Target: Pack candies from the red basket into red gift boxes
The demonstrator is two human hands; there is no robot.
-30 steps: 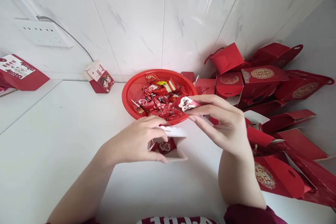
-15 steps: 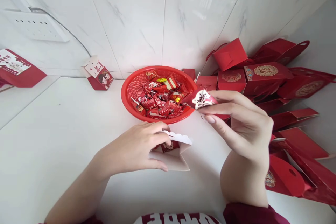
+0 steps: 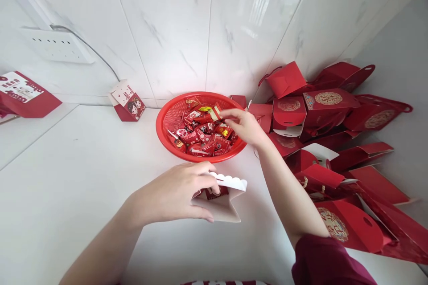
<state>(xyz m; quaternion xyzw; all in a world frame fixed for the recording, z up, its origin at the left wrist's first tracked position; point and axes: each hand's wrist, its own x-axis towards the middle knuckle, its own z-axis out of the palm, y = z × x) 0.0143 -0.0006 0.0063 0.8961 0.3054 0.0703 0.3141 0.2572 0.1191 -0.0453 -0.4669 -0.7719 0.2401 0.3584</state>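
Head view: I have the box point(image 3: 220, 210) near the middle of the table point(image 3: 100, 156), just on the near side of the basket point(image 3: 159, 122), its mouth facing up and its scalloped edge on the far side. A red candy point(image 3: 219, 193) lies inside it. The left hand point(image 3: 180, 189) grasps the box at its left, fingers hooked over into the mouth. Wrapped candies point(image 3: 200, 136) fill the basket, and the right hand point(image 3: 245, 125) reaches over its right rim, fingertips at a striped candy point(image 3: 214, 114); I cannot tell whether they grip it. Red boxes point(image 3: 329, 104) crowd the right side; a small printed carton point(image 3: 127, 102) stands left, near the wall point(image 3: 174, 31).
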